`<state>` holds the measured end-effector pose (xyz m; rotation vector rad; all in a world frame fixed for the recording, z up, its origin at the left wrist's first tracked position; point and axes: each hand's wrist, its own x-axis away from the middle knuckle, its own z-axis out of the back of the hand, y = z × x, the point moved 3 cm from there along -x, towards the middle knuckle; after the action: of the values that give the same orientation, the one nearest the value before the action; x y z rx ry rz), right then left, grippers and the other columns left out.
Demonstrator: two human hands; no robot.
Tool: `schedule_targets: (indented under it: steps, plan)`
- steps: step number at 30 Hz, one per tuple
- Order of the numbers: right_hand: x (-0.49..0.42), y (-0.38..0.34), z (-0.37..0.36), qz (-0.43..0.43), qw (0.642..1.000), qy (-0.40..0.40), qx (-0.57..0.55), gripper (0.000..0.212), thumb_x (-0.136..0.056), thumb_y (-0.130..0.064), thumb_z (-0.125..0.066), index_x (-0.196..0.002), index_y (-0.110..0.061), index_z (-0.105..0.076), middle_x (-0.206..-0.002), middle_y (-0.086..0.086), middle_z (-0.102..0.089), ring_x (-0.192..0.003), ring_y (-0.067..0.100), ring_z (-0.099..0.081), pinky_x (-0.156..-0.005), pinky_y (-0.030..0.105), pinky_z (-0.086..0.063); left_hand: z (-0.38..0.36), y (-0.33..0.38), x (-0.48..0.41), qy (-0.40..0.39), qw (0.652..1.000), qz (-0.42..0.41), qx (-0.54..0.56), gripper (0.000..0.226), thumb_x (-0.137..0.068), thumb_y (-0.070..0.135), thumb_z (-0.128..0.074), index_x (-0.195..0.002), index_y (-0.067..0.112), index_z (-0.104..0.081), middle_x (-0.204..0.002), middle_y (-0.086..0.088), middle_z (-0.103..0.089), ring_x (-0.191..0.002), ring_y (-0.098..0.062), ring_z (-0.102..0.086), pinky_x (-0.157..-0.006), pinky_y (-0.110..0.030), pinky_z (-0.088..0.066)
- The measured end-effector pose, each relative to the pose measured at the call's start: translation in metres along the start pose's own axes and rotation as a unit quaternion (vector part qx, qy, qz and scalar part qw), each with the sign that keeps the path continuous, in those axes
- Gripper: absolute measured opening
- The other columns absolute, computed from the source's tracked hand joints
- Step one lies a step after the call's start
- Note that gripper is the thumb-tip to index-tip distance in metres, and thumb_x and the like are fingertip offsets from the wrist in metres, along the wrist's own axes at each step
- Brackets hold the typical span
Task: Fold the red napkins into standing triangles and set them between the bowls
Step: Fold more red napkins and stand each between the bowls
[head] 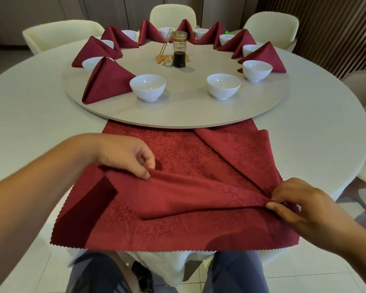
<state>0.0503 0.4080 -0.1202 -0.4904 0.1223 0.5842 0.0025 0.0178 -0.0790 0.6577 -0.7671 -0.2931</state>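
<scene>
A dark sauce bottle (179, 49) stands mid-turntable (178, 112), cream chairs (270, 24) ringing the table (30, 123).

Both forearms stretched forward, left hand (127, 157) and right hand (300, 199) each palm-down, thumb and curled fingers pinching a fold of the red napkin (178, 225).

This looks like a dining room in a restaurant or banquet hall. A large round desk (325, 134) under a pale cloth carries a wide turntable (178, 121) ringed with white bowls (147, 86) and red napkins (108, 81) folded into standing triangles, with a sauce bottle (179, 49) at its centre. Cream upholstered chairs (270, 24) stand around it. A dark slatted wall (336, 28) and a pale tiled floor (304, 280) enclose the setting.
</scene>
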Motion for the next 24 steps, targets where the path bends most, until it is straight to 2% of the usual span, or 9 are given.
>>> schedule_targets:
  steps: [3,5,6,8,12,16,19,21,24]
  plan:
    - [-0.002,0.001,0.002,0.009,1.000,-0.021,0.010,0.025,-0.089,-0.056,-0.053,-0.075,-0.038,-0.063,-0.084,-0.021,-0.059,-0.087,0.007,-0.057,-0.073,0.021,-0.044,0.020,-0.012,-0.006,0.112,0.980,-0.022,0.164,0.004,-0.075,0.017,-0.075,-0.078,0.018,-0.072,-0.070,-0.001,-0.067,-0.060,-0.008,-0.059,-0.058,-0.017,-0.048]
    - [-0.005,0.000,0.001,0.010,1.000,-0.028,0.003,0.028,-0.090,-0.057,-0.053,-0.071,-0.038,-0.061,-0.081,-0.019,-0.059,-0.086,0.008,-0.057,-0.074,0.022,-0.043,0.025,-0.014,-0.019,0.206,0.934,-0.061,0.286,0.009,-0.073,0.009,-0.076,-0.078,0.016,-0.075,-0.071,-0.003,-0.069,-0.059,-0.008,-0.063,-0.059,-0.018,-0.052]
    - [-0.006,-0.002,-0.001,0.008,1.000,-0.027,-0.001,0.031,-0.090,-0.058,-0.052,-0.069,-0.037,-0.060,-0.079,-0.018,-0.059,-0.085,0.009,-0.057,-0.075,0.021,-0.043,0.024,-0.014,-0.026,0.247,0.915,-0.074,0.309,0.014,-0.075,0.003,-0.079,-0.080,0.016,-0.076,-0.072,-0.004,-0.071,-0.060,-0.009,-0.065,-0.061,-0.020,-0.054]
    - [-0.010,-0.003,-0.005,-0.007,1.000,-0.013,0.000,0.036,-0.090,-0.062,-0.052,-0.065,-0.038,-0.059,-0.075,-0.018,-0.059,-0.082,0.008,-0.056,-0.074,0.020,-0.041,0.017,-0.012,-0.046,0.308,0.909,-0.071,0.274,0.016,-0.083,0.001,-0.079,-0.087,0.016,-0.075,-0.077,-0.003,-0.074,-0.064,-0.011,-0.067,-0.066,-0.023,-0.054]
    - [-0.018,-0.003,-0.015,-0.050,0.998,0.022,-0.016,0.042,-0.090,-0.061,-0.056,-0.061,-0.030,-0.058,-0.069,-0.013,-0.059,-0.079,0.009,-0.055,-0.069,0.017,-0.040,0.006,0.003,-0.085,0.394,0.895,-0.083,0.194,0.015,-0.082,0.008,-0.083,-0.090,0.015,-0.072,-0.078,0.000,-0.073,-0.063,-0.002,-0.063,-0.066,-0.016,-0.050]
    - [-0.020,-0.010,-0.017,-0.059,0.997,0.010,-0.039,0.042,-0.087,-0.065,-0.054,-0.062,-0.032,-0.058,-0.072,-0.012,-0.060,-0.080,0.011,-0.056,-0.071,0.018,-0.040,0.003,0.011,-0.110,0.432,0.882,-0.084,0.166,0.022,-0.077,0.012,-0.087,-0.088,0.019,-0.070,-0.076,0.003,-0.070,-0.056,0.002,-0.057,-0.063,-0.016,-0.045]
    - [-0.022,-0.013,-0.020,-0.068,0.997,-0.006,-0.030,0.035,-0.085,-0.057,-0.063,-0.060,-0.033,-0.056,-0.069,-0.013,-0.059,-0.079,0.010,-0.056,-0.066,0.020,-0.039,0.000,0.015,-0.117,0.439,0.879,-0.077,0.167,0.025,-0.075,0.015,-0.090,-0.091,0.016,-0.070,-0.080,0.001,-0.072,-0.056,0.002,-0.058,-0.063,-0.018,-0.046]
    - [-0.024,-0.012,-0.022,-0.075,0.997,-0.012,-0.022,0.034,-0.084,-0.047,-0.068,-0.058,-0.035,-0.051,-0.070,-0.015,-0.059,-0.079,0.009,-0.055,-0.065,0.018,-0.036,0.000,0.015,-0.118,0.447,0.871,-0.069,0.191,0.031,-0.071,0.018,-0.092,-0.093,0.016,-0.070,-0.087,-0.002,-0.074,-0.064,-0.002,-0.064,-0.067,-0.022,-0.051]
    - [-0.024,-0.007,-0.019,-0.104,0.993,-0.020,-0.057,0.037,-0.085,-0.035,-0.072,-0.056,-0.030,-0.050,-0.071,-0.016,-0.059,-0.078,0.009,-0.055,-0.066,0.015,-0.038,0.002,0.009,-0.113,0.431,0.865,-0.044,0.253,0.042,-0.063,0.024,-0.094,-0.097,0.020,-0.071,-0.098,-0.005,-0.074,-0.085,-0.019,-0.071,-0.079,-0.034,-0.059]
